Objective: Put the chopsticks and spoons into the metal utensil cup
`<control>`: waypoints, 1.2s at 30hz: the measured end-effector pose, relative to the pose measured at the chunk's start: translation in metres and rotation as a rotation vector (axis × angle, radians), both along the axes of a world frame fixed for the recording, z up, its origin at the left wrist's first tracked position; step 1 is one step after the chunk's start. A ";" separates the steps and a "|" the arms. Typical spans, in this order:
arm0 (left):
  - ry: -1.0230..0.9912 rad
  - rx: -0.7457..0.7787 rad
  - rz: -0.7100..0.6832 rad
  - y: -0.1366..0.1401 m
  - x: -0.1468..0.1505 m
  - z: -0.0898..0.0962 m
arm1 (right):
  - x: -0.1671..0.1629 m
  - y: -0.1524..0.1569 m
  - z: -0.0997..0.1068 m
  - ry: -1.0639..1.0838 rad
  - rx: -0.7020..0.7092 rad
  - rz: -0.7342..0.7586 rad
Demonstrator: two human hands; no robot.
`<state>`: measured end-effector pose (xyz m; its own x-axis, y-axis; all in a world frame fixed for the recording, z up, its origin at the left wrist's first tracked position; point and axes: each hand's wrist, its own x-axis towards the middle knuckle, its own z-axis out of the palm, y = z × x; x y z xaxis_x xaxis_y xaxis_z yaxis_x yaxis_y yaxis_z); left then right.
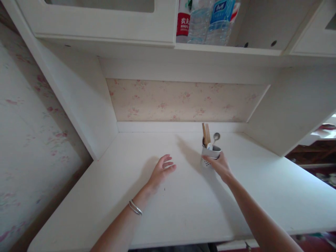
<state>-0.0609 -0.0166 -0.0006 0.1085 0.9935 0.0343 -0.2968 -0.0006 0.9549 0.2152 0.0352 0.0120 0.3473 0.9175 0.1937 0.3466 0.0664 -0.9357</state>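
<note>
A white utensil holder (207, 152) with small round holes low in its side is at the right of the white counter. My right hand (219, 163) grips it around the front and right, thumb across the near face. Wooden chopsticks (206, 134), a metal spoon (216, 137) and a white spoon-like piece (209, 146) stick up from it. Whether its base touches the counter I cannot tell for sure. Over the middle of the counter, left of the holder and apart from it, my left hand (163, 169) has its fingers spread and holds nothing. Silver bangles (135, 207) circle the left wrist.
The white counter (173, 220) runs back to a floral panel (162, 101) between white side walls. Overhead, a cabinet (110, 28) juts out, with several plastic bottles (201, 22) in its open compartment. Tiny dark specks (164, 189) lie near my left hand.
</note>
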 end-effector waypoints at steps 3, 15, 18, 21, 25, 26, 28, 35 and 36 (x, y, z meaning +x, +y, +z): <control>-0.268 -0.105 -0.065 0.001 -0.004 0.004 | -0.047 -0.031 0.019 0.052 -0.122 0.354; -0.741 -0.329 -0.040 0.002 -0.024 0.024 | -0.148 -0.078 0.028 0.796 -0.749 0.948; -0.745 -0.364 0.071 0.000 -0.023 0.022 | -0.149 -0.076 0.026 1.006 -0.853 1.037; -0.741 -0.388 0.133 -0.001 -0.021 0.021 | -0.147 -0.081 0.022 1.099 -0.894 1.112; -0.774 -0.380 0.142 0.001 -0.020 0.019 | -0.146 -0.090 0.016 1.168 -0.907 1.110; -0.780 -0.375 0.147 0.002 -0.021 0.018 | -0.146 -0.092 0.015 1.176 -0.904 1.101; -0.778 -0.382 0.197 0.004 -0.022 0.016 | -0.146 -0.094 0.015 1.179 -0.897 1.086; -0.784 -0.442 0.152 0.003 -0.028 0.023 | -0.146 -0.089 0.011 1.141 -0.873 1.127; -0.780 -0.465 0.097 0.002 -0.027 0.024 | -0.147 -0.087 0.011 1.136 -0.876 1.133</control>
<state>-0.0881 -0.0150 0.0235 0.1375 0.9289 -0.3439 -0.8769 0.2756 0.3938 0.0681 -0.0523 0.0228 -0.8364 0.4734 -0.2761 -0.2668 -0.7918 -0.5494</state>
